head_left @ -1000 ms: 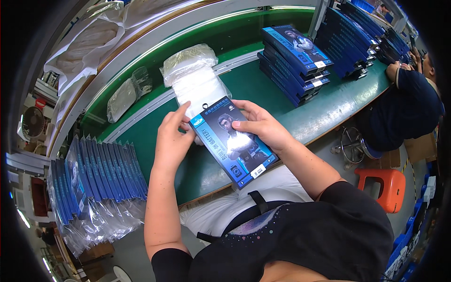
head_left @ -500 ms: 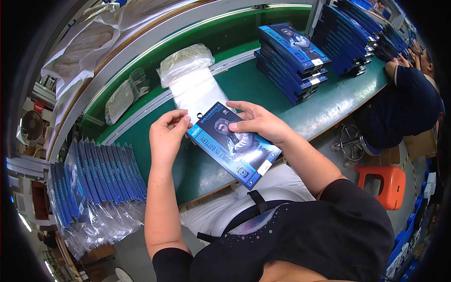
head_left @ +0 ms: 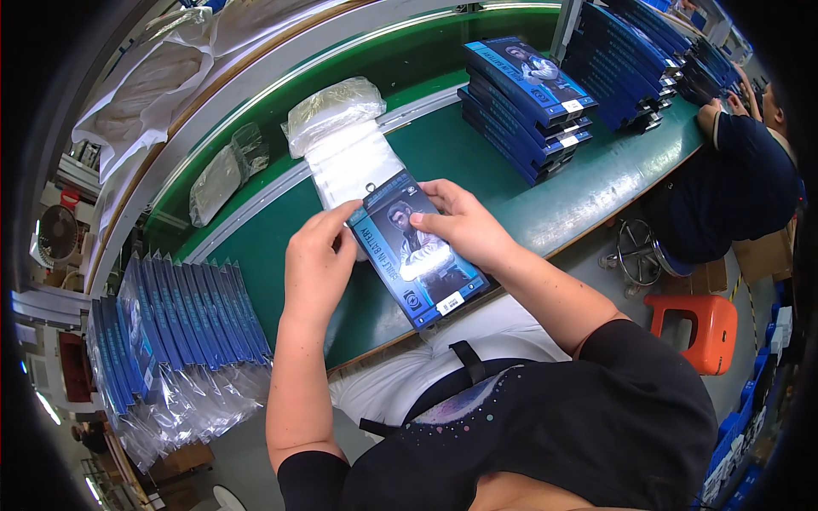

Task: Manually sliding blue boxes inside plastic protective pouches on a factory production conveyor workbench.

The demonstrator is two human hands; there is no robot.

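A flat dark-blue retail box (head_left: pixel 411 264) with a printed figure on its front is held tilted in front of me, over the table's near edge. My right hand (head_left: pixel 464 223) grips its right side, thumb across the front and fingers behind. At the upper left edge, the bent fingers of my left hand (head_left: pixel 322 255) pinch the box; part of that grip is hidden. A small black hang loop shows at the box's top. Just beyond lies a stack of clear plastic bags (head_left: pixel 348 162), partly covered by the box.
Blue boxes (head_left: pixel 532 106) stand piled at the far right, with more piles behind. Bagged blue boxes (head_left: pixel 192 311) line up on the left. A loose clear bag (head_left: pixel 223 179) lies by the green back wall. A co-worker (head_left: pixel 741 170) sits right, near an orange stool (head_left: pixel 694 332).
The box has turned more upright and shifted slightly away from me. My left hand has moved right along with it, its fingers curling at the edge; my right hand keeps its hold.
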